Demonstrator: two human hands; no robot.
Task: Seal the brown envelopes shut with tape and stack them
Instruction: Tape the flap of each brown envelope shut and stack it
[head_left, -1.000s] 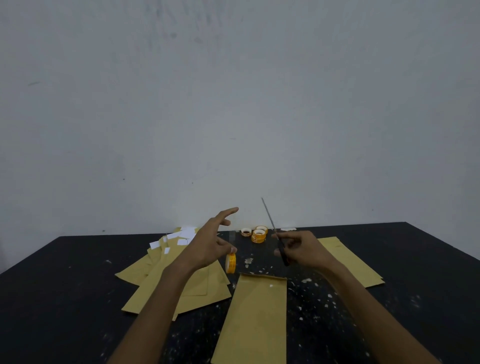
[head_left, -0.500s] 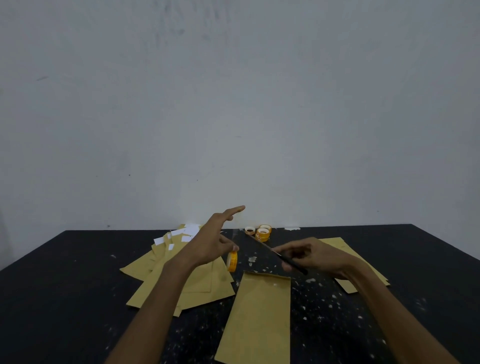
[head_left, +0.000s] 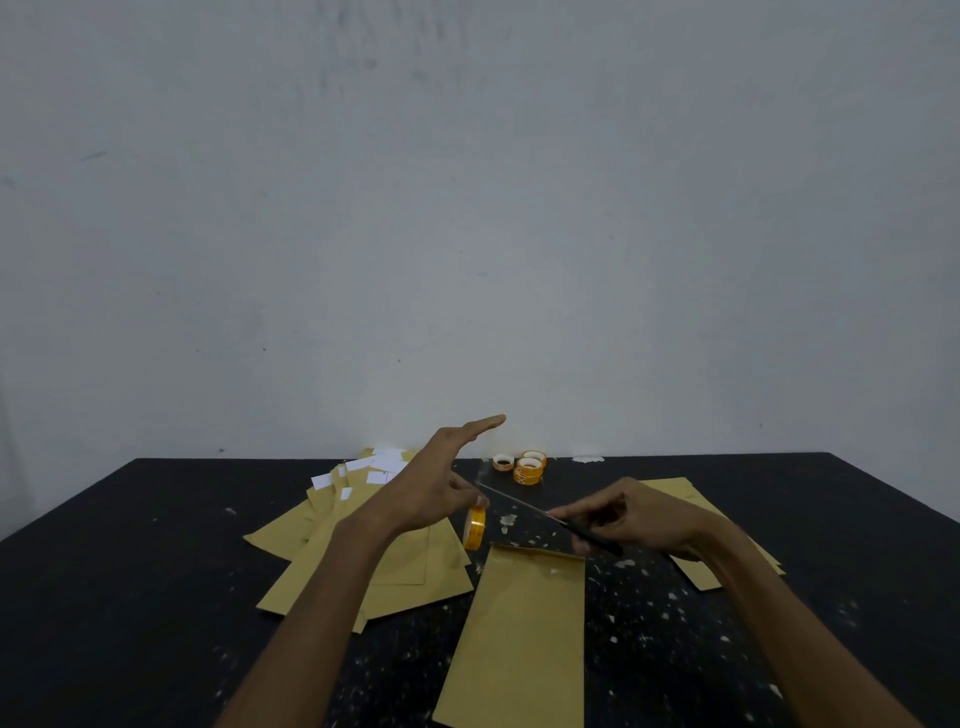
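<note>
**A:** Where does everything sit, starting from the left?

**B:** At ten o'clock on the table (head_left: 130, 571) is a loose pile of envelopes (head_left: 332, 545) with white slips (head_left: 382, 462) at its far end. The left hand (head_left: 431, 493) hangs over it, thumb and lower fingers pinching the tape roll (head_left: 474, 528) and forefinger straight out. The spare rolls (head_left: 527, 467) are at twelve.

**A:** And the envelope being sealed?

**B:** The open envelope (head_left: 524, 623) lies flat at six o'clock, mouth away from the person, just beside the roll. The right hand (head_left: 639, 519) is clamped on a black-handled blade (head_left: 524, 505) whose tip points at nine o'clock, toward the roll. The finished stack (head_left: 696, 571) is at three, partly under that wrist.

**A:** So it's the cut?

**B:** I judge so. Any strip drawn off the roll is too faint to make out. The tape should be taut before the edge meets it, and the cut should be close to the roll and clear of the thumb. The free end shouldn't curl back on itself. Then it can go across the mouth and be rubbed flat.
</note>
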